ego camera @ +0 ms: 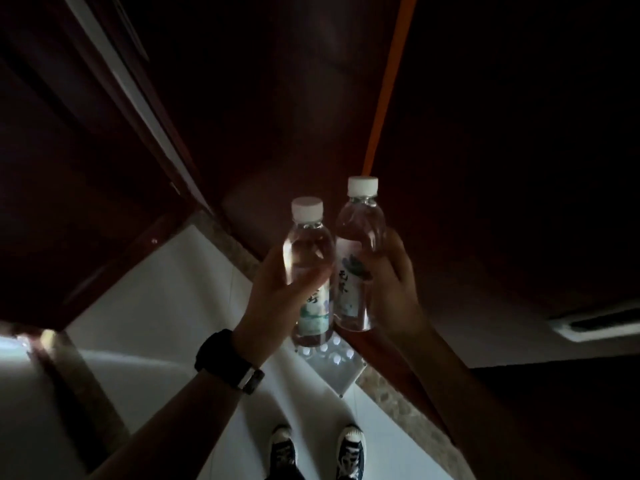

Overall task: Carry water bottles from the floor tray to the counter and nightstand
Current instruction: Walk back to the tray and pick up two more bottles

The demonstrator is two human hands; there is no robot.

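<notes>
My left hand (273, 299) grips a clear water bottle (308, 258) with a white cap and a pale label, held upright in front of me. My right hand (394, 289) grips a second bottle (358, 251) of the same kind, a little higher and touching the first. Below them on the floor sits the tray of bottles (332, 362), with several white caps showing, partly hidden behind the held bottles. A black watch is on my left wrist.
The room is dim. Dark red-brown wooden panels (485, 168) rise ahead and to the right, a wooden door frame (131, 88) to the left. White floor tiles (166, 306) with a speckled border strip lie below. My two sneakers (315, 452) stand near the bottom edge.
</notes>
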